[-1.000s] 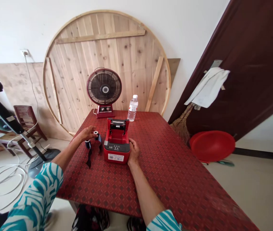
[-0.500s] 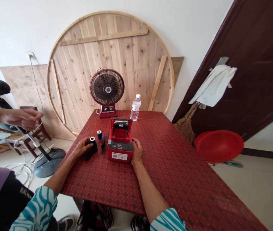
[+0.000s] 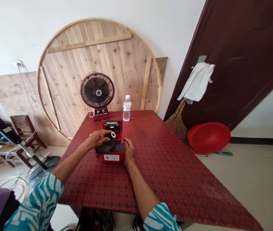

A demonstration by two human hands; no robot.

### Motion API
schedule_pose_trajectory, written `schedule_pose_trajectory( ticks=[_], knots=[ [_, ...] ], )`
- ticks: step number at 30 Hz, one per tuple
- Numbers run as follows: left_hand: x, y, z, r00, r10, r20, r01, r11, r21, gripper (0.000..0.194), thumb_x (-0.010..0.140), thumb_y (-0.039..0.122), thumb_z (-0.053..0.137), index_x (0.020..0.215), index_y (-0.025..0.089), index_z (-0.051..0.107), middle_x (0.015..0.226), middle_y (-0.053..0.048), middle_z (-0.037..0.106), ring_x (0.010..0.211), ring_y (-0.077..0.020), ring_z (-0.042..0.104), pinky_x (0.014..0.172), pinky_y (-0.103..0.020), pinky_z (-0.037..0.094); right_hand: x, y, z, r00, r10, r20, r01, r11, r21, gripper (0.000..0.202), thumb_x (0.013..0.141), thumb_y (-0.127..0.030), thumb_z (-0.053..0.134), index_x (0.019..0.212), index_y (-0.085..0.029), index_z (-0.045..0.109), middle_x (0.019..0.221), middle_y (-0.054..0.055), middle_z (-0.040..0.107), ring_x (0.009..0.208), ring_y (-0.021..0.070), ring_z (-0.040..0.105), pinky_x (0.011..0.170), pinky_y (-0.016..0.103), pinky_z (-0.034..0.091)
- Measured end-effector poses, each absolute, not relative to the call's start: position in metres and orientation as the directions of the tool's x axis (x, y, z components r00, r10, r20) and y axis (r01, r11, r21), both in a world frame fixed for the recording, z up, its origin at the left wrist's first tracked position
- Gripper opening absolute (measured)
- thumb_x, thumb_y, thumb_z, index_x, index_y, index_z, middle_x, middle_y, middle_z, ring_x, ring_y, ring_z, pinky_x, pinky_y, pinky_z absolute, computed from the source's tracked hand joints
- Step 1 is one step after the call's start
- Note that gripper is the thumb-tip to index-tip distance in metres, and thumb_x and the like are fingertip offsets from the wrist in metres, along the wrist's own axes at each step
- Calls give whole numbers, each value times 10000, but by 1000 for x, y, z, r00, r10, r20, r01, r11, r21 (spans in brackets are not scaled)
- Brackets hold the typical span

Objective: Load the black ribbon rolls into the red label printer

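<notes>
- Evidently the step in hand is placing a small black roll with a white ring-shaped end (image 3: pixel 113 134) into the open well of a boxy red-and-black plastic printer (image 3: pixel 112 158).
- That printer stands near the far left part of a table with a dark red patterned cover (image 3: pixel 165 160), its lid (image 3: pixel 111 124) raised at the back.
- The left hand (image 3: pixel 95 140) grasps the roll between thumb and fingers, over the well; whether the roll touches the bottom cannot be told.
- A loose dark strip (image 3: pixel 105 147) drapes from beneath that hand across the top of the printer's front part and past its left edge.
- The right hand (image 3: pixel 129 151) is cupped against the printer's right side, seemingly bracing it; how firmly its hidden fingers grip, I cannot tell.
- As I judge it, the next move calls for lining the roll up squarely and keeping the strip untwisted, with the printer held steady.
- Behind stand a dark red round table fan (image 3: pixel 97 91) and a clear plastic bottle with a white cap (image 3: pixel 127 109).
</notes>
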State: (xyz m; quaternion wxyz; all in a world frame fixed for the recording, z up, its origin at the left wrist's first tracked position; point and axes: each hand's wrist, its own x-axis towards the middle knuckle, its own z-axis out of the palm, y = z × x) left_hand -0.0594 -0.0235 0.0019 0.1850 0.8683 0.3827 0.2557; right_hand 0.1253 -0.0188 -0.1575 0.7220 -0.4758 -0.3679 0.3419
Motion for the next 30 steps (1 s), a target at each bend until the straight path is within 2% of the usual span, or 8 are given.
schedule_pose_trajectory(
  ticks=[5, 8, 13, 18, 21, 24, 27, 30],
  knots=[
    [-35, -3, 2, 626, 777, 61, 738, -617, 274, 368, 821, 190, 608, 1170, 250, 709, 1170, -44, 736, 1070, -223, 673, 913, -279, 489, 123, -20, -155, 511, 838, 194, -147, 307, -940, 347, 758, -412, 512, 969, -228, 717, 1032, 46, 736, 994, 221, 635, 918, 358, 466],
    [-25, 9, -1, 635, 772, -35, 762, -619, 192, 302, 758, 170, 643, 1020, 263, 762, 1051, -51, 768, 990, -250, 698, 834, -280, 498, 122, -21, -152, 513, 835, 198, -154, 317, -936, 335, 756, -407, 511, 954, -233, 717, 1029, 41, 734, 1014, 218, 629, 947, 359, 454],
    [-13, 31, -12, 666, 743, -62, 725, -625, 289, 221, 604, 107, 666, 724, 264, 763, 753, -13, 765, 731, -215, 694, 671, -243, 479, 121, -26, -144, 514, 838, 183, -180, 314, -932, 318, 750, -393, 508, 934, -245, 720, 1016, 32, 733, 1024, 215, 629, 979, 366, 440],
    [-14, 34, -11, 696, 714, -81, 692, -636, 343, 170, 598, 129, 673, 682, 252, 756, 704, 10, 755, 675, -190, 674, 624, -223, 458, 123, -27, -141, 516, 837, 183, -172, 310, -935, 315, 742, -392, 506, 916, -239, 719, 1004, 39, 732, 1020, 217, 629, 978, 367, 439],
    [-23, 20, -7, 703, 711, -10, 642, -629, 439, 197, 677, 192, 668, 832, 246, 777, 870, -11, 782, 807, -212, 700, 724, -246, 488, 124, -25, -145, 508, 841, 185, -173, 310, -935, 327, 742, -402, 509, 930, -235, 719, 1011, 42, 730, 1017, 219, 630, 977, 371, 441],
    [-38, 1, -5, 628, 769, 123, 603, -580, 548, 226, 776, 286, 621, 940, 224, 763, 988, -35, 775, 910, -222, 702, 830, -280, 502, 124, -23, -150, 503, 841, 196, -167, 318, -933, 335, 752, -404, 509, 949, -233, 720, 1027, 43, 730, 1021, 217, 629, 982, 374, 439],
    [-51, -11, -6, 400, 857, 325, 620, -514, 593, 241, 831, 354, 581, 918, 194, 739, 912, -49, 762, 845, -214, 692, 821, -302, 514, 124, -21, -153, 510, 839, 192, -164, 314, -935, 338, 758, -405, 514, 960, -230, 722, 1039, 43, 732, 1030, 216, 628, 989, 374, 435],
    [-56, -8, -4, 65, 845, 531, 550, -475, 687, 291, 860, 394, 563, 995, 172, 694, 987, -68, 738, 906, -213, 676, 866, -321, 516, 125, -21, -154, 508, 843, 180, -170, 303, -938, 343, 757, -410, 521, 967, -231, 724, 1044, 43, 732, 1027, 218, 628, 978, 374, 441]
  ],
)
